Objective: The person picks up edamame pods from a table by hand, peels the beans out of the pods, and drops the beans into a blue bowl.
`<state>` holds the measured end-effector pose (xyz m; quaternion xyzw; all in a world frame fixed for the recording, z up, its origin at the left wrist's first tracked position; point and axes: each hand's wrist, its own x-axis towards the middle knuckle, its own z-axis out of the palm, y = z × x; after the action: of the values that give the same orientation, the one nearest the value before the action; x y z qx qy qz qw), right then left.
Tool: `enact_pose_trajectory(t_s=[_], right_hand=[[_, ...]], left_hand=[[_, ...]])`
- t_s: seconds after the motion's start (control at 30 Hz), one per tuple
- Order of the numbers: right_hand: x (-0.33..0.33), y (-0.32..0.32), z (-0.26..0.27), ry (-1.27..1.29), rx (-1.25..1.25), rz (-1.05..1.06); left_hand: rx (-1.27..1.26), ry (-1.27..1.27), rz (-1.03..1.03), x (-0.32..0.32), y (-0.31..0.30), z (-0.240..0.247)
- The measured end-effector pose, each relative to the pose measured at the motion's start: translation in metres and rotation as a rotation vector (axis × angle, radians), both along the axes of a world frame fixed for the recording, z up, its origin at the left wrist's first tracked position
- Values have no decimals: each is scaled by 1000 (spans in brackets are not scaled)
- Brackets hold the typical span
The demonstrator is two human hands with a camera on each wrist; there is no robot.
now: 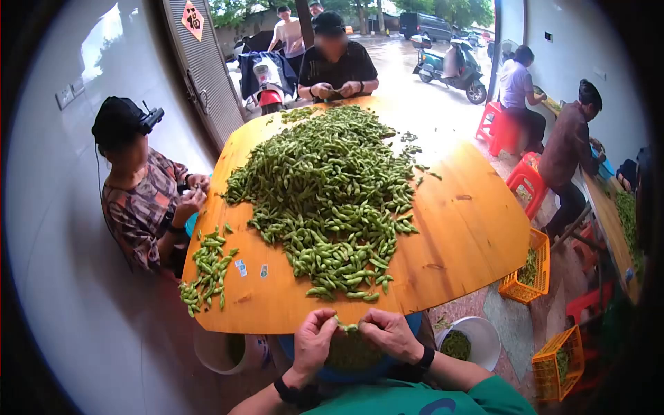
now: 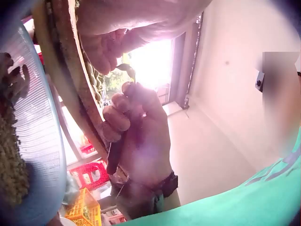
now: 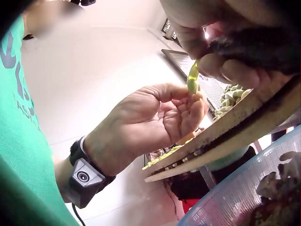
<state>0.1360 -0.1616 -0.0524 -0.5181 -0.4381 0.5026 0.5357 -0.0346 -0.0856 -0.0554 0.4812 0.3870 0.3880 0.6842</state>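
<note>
Over the near edge of the wooden table (image 1: pixel 470 256), my left hand (image 1: pixel 313 344) and right hand (image 1: pixel 394 336) pinch a green soybean pod (image 3: pixel 193 77) between them, one at each end. In the left wrist view the pod (image 2: pixel 126 69) bridges the fingertips of both hands. A dark shape (image 3: pixel 256 47) shows under the curled fingers of my right hand in the right wrist view; what it is, I cannot tell. Below the hands is a bluish basin (image 3: pixel 225 202) with plant matter inside. A large heap of pods (image 1: pixel 325 180) covers the table's middle.
A smaller pod pile (image 1: pixel 209 270) and two small stickers (image 1: pixel 241 268) lie at the left. One person (image 1: pixel 138 200) sits left, another (image 1: pixel 339 69) across. White buckets (image 1: pixel 487 339) stand below the table, orange crates (image 1: pixel 546 256) to the right.
</note>
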Motion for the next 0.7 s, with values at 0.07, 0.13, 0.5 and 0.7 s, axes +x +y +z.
enact_pose_trajectory(t_s=[0.07, 0.13, 0.5, 0.7], right_hand=[[0, 4, 9, -29, -19, -57], [0, 6, 3, -36, -23, -130], [0, 13, 9, -162, 58, -159], [2, 11, 15, -382, 40, -106]], left_hand=[[4, -31, 88, 4, 3, 2], [48, 50, 130, 2, 20, -2], [559, 256, -184, -2, 9, 21], [762, 320, -199, 1, 11, 5]])
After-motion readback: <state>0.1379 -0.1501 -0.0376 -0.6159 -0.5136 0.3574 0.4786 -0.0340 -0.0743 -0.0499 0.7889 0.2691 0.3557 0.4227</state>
